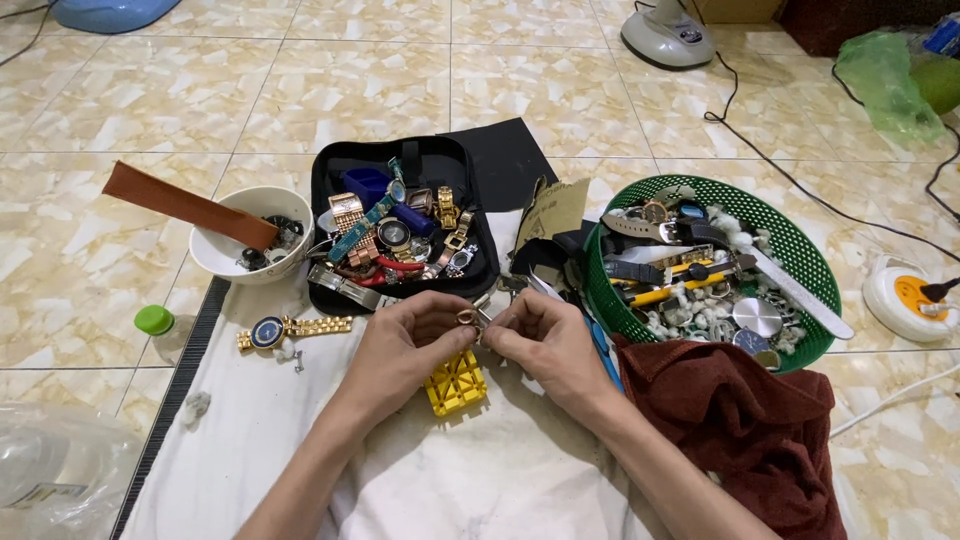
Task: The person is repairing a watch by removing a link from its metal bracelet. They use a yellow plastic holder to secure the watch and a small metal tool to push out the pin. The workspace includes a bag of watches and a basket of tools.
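Both hands, the left hand (405, 335) and the right hand (540, 335), pinch a tiny, hard, light watch part (467, 318) above the yellow block (455, 383); it looks easy to drop, so hold its edges.

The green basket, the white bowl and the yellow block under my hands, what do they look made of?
Green basket: likely plastic, with moulded mesh walls and a matte finish. White bowl: looks like glazed ceramic or melamine, smooth with a soft sheen. Yellow block: probably hard plastic, with a uniform bright colour and a moulded grid.
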